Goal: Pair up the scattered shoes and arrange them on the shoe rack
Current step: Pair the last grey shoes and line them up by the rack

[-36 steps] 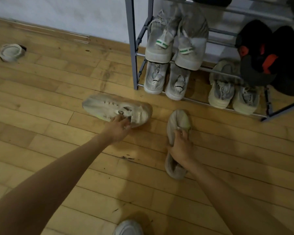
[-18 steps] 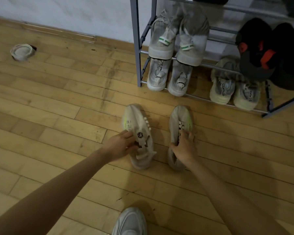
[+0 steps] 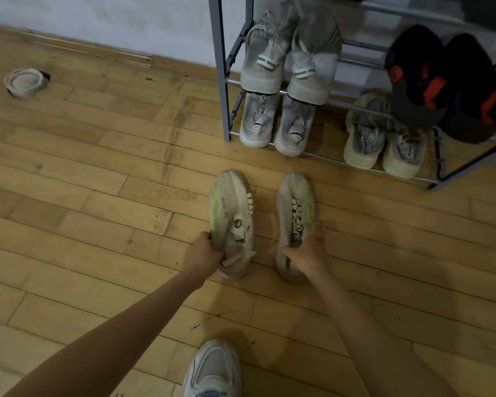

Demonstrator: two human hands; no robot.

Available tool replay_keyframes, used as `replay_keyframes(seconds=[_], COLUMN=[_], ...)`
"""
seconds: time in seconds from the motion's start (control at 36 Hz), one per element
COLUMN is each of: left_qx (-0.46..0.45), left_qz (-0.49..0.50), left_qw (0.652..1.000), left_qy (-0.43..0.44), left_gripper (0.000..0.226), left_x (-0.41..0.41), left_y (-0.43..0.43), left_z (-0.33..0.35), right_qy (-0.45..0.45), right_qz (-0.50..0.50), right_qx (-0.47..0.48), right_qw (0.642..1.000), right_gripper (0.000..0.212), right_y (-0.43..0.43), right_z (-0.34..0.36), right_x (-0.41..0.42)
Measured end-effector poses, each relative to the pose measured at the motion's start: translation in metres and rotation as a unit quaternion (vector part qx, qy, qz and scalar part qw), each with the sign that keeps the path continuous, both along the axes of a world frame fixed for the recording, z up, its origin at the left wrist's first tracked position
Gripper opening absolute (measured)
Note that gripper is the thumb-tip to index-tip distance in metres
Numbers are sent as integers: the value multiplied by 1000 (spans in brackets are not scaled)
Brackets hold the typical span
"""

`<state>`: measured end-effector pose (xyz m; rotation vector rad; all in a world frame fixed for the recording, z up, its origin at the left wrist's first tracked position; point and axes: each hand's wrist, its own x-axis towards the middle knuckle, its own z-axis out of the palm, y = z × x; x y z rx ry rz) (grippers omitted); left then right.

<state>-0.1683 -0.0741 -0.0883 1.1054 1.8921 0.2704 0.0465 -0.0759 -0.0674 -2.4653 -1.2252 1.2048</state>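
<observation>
Far over at the left, close to the wall, a lone pale shoe (image 3: 25,81) lies on the wooden floor (image 3: 83,196), well apart from everything else. I judge it is waiting for its mate and is no part of this step. Moving right, my left hand (image 3: 205,253) has its fingers curled round the heel end of the left grey sneaker (image 3: 231,213), whose lime stripe runs along its outer edge. Gripping at the heel lets me steer the whole shoe with one hand. Below it, at the bottom edge, a pale trainer (image 3: 212,368) on a foot is planted on the floor. Next comes the right grey sneaker (image 3: 294,213), lime stripe on its far side, lying near the first with a strip of bare floor between them. My right hand (image 3: 307,253) grips it at the collar, thumb across the heel opening. Both toes point at the shoe rack (image 3: 219,67), so I read this as a matched pair lined up for lifting together. On the rack, white high-tops (image 3: 292,61) sit above a low white pair (image 3: 278,124). A beige pair (image 3: 384,144) sits further right under a black and red pair (image 3: 447,87). Each pair sits side by side, which is why I hold these two parallel. The gaps between the shelved pairs look like the likeliest spots for them.
</observation>
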Motion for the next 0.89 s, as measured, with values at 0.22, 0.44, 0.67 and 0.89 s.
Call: replay_keyframes(seconds=[0.22, 0.44, 0.67, 0.89], left_qx=[-18, -131, -153, -135], left_qz=[-39, 13, 119, 149], left_qw=[993, 983, 953, 939], left_qy=[-112, -131, -234, -278], left_gripper=[50, 53, 37, 42], left_x=[41, 52, 51, 47], left_y=[-11, -18, -12, -16], left_z=[7, 8, 13, 21], right_qy=[45, 141, 208, 300], right_qz=[-50, -144, -158, -148], right_qx=[35, -55, -59, -61], right_qw=[997, 978, 963, 941], right_gripper=[100, 81, 62, 105], right_y=[-31, -35, -33, -32], right_z=[-2, -6, 0, 17], right_x=[10, 19, 31, 39])
